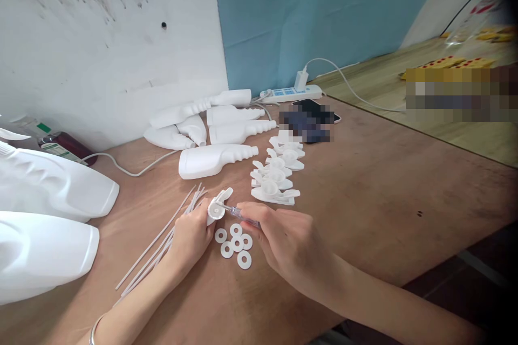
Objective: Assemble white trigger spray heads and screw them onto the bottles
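While the left hand (191,233) clasps a white trigger sprayer head (214,213) just beyond the loose gasket rings (232,244), I have the right hand (289,234) clamped on a clear-handled screwdriver (235,212), apparently working its tip at the head, which I judge calls for steady alignment.

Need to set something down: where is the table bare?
Most room: the table right of the white trigger pieces and right hand. A smaller patch lies between the forearms. Crowded: around the left hand, with rings and tubes beside it.
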The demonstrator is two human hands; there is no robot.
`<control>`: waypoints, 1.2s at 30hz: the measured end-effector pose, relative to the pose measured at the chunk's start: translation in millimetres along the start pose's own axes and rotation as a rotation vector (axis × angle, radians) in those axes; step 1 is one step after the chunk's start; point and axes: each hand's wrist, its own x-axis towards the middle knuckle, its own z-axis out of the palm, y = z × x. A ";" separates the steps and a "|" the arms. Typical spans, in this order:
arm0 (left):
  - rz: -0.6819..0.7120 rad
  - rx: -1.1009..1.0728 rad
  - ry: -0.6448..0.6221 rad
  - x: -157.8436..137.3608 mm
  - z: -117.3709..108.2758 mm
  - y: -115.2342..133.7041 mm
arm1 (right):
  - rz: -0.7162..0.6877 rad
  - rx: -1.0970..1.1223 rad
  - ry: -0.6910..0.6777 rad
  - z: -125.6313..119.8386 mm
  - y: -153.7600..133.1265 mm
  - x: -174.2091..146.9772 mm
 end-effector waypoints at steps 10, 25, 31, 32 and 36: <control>0.022 -0.004 0.011 1.1 1.8 -4.4 | 0.202 0.210 -0.093 -2.8 17.1 4.4; 0.003 0.007 -0.034 0.3 -4.9 1.0 | 0.380 0.319 -0.136 -9.2 28.0 8.9; 0.002 -0.008 -0.039 0.2 -6.3 1.2 | 0.214 0.300 -0.097 -4.1 22.1 7.0; 0.008 -0.013 -0.039 0.2 -6.7 1.3 | 0.242 0.315 -0.113 -4.8 22.6 7.4; 0.047 -0.055 -0.026 0.3 -6.8 0.8 | 0.441 0.399 -0.189 -9.3 28.1 9.8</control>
